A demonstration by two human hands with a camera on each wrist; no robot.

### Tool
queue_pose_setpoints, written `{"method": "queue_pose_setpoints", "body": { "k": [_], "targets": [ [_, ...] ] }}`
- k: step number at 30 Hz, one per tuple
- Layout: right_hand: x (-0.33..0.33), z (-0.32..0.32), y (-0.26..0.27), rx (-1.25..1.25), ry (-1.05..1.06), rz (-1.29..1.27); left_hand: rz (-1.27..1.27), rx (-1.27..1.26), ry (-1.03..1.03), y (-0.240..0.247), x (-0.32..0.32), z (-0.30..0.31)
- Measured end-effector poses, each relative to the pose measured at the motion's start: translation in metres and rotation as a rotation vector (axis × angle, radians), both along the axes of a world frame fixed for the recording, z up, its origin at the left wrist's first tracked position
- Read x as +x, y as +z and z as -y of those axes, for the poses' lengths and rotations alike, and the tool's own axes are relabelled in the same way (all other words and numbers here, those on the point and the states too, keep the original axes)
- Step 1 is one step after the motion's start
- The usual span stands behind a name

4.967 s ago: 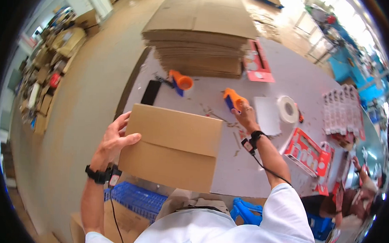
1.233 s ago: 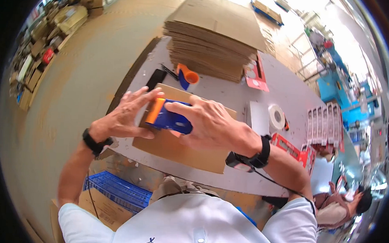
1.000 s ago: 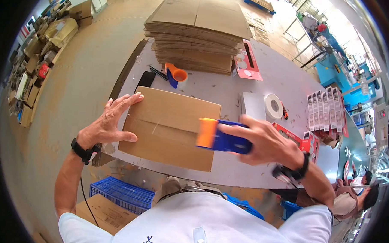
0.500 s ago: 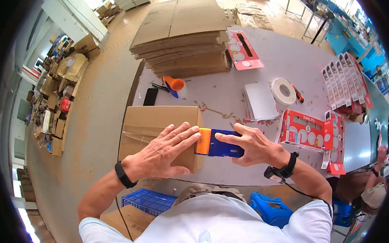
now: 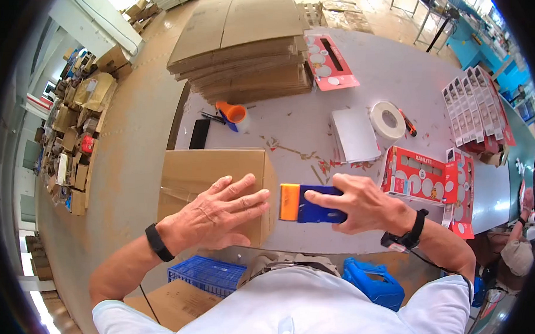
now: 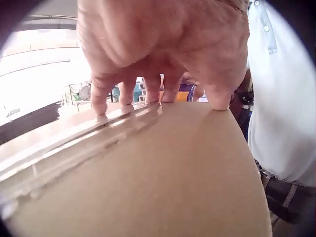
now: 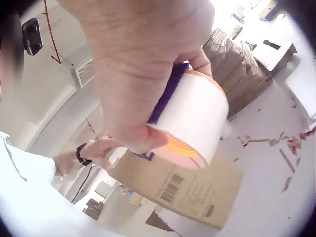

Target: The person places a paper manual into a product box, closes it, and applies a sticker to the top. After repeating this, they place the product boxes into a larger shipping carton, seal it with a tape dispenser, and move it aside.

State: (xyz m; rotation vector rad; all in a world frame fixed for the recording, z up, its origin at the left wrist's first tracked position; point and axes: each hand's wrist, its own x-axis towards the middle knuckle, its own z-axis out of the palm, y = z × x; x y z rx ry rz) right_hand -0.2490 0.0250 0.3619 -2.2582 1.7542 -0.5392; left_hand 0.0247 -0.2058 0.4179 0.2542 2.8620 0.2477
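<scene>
A cardboard box (image 5: 214,171) lies at the table's near left edge, with clear tape along its top, also seen in the left wrist view (image 6: 163,168). My left hand (image 5: 216,215) rests spread on the box top near its right end, fingertips touching the tape and cardboard (image 6: 163,44). Right of the box, my right hand (image 5: 369,209) grips a blue and orange tape dispenser (image 5: 316,204), a small gap from the box. The right wrist view shows the dispenser's wide tape roll (image 7: 192,118) under my right hand (image 7: 143,64), and a printed label on the box's side (image 7: 187,192).
Behind the box stand a stack of flat cardboard (image 5: 242,54), a second dispenser (image 5: 233,114) and a black phone (image 5: 199,134). Toward the right are white sheets (image 5: 356,136), a white roll (image 5: 389,120), a cutter (image 5: 408,123) and red printed packages (image 5: 415,177). A blue crate (image 5: 208,274) is below.
The box has turned and shifted left from its place a second ago. The dispenser moved from above the box to its right end, then slightly away rightward. My left hand moved to the right end.
</scene>
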Motion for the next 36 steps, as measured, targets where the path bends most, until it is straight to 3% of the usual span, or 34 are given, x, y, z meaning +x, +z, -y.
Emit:
{"method": "queue_pose_setpoints", "body": {
  "k": [6,8,9,10,13,16,18,19,21,24,25,26,27,29,30,32,34,35,36],
  "targets": [
    [0.018,0.055,0.035,0.248,0.015,-0.048,-0.072,-0.048,-0.158,0.009,-0.014,0.004],
    [-0.027,0.057,-0.070,-0.107,-0.014,-0.764,0.031,-0.059,-0.245,0.008,-0.025,-0.004],
    [-0.046,0.096,-0.066,0.540,0.037,-0.833,0.144,-0.060,-0.287,0.004,-0.030,-0.009],
    [-0.076,0.097,-0.111,0.519,-0.089,-0.652,0.251,-0.064,-0.321,0.002,-0.036,-0.010],
    [-0.050,0.114,-0.082,0.363,-0.257,-0.437,0.300,-0.239,-0.423,-0.003,-0.040,-0.012],
    [-0.056,0.149,-0.113,0.225,-0.353,-0.126,0.099,0.004,-0.309,-0.012,-0.026,-0.017],
    [-0.069,0.171,-0.172,-0.007,-0.326,-0.037,-0.096,0.042,-0.134,-0.013,-0.003,-0.024],
    [-0.077,0.179,-0.197,-0.188,-0.299,-0.026,-0.203,-0.005,0.095,-0.009,0.013,-0.025],
    [-0.078,0.186,-0.222,-0.251,-0.392,0.019,-0.421,-0.114,0.535,0.001,0.045,-0.025],
    [-0.099,0.178,-0.274,-0.185,-0.429,-0.054,-0.469,-0.225,1.109,-0.025,0.078,-0.008],
    [-0.100,0.177,-0.282,-0.164,-0.390,-0.085,-0.504,-0.237,1.283,-0.036,0.086,0.001],
    [-0.089,0.175,-0.261,-0.142,-0.413,-0.141,-0.338,-0.328,1.326,-0.040,0.091,0.009],
    [-0.077,0.174,-0.224,-0.131,-0.429,-0.197,-0.403,-0.225,1.340,-0.046,0.097,0.015],
    [-0.070,0.185,-0.191,-0.115,-0.512,0.053,-0.631,-0.021,1.307,-0.056,0.114,0.037],
    [-0.063,0.185,-0.167,-0.066,-0.528,0.253,-0.560,0.195,1.480,-0.046,0.120,0.039],
    [-0.037,0.182,-0.125,0.092,-0.528,0.695,-0.345,0.324,1.512,-0.057,0.136,0.066],
    [-0.017,0.173,-0.104,0.365,-0.423,0.979,-0.108,0.538,1.349,-0.047,0.151,0.102],
    [0.028,0.161,-0.092,0.337,-0.433,1.243,-0.238,0.705,1.277,-0.070,0.156,0.113],
    [0.009,0.148,-0.120,0.497,-0.622,1.301,-0.374,0.858,1.184,-0.083,0.160,0.111]
  ]
}}
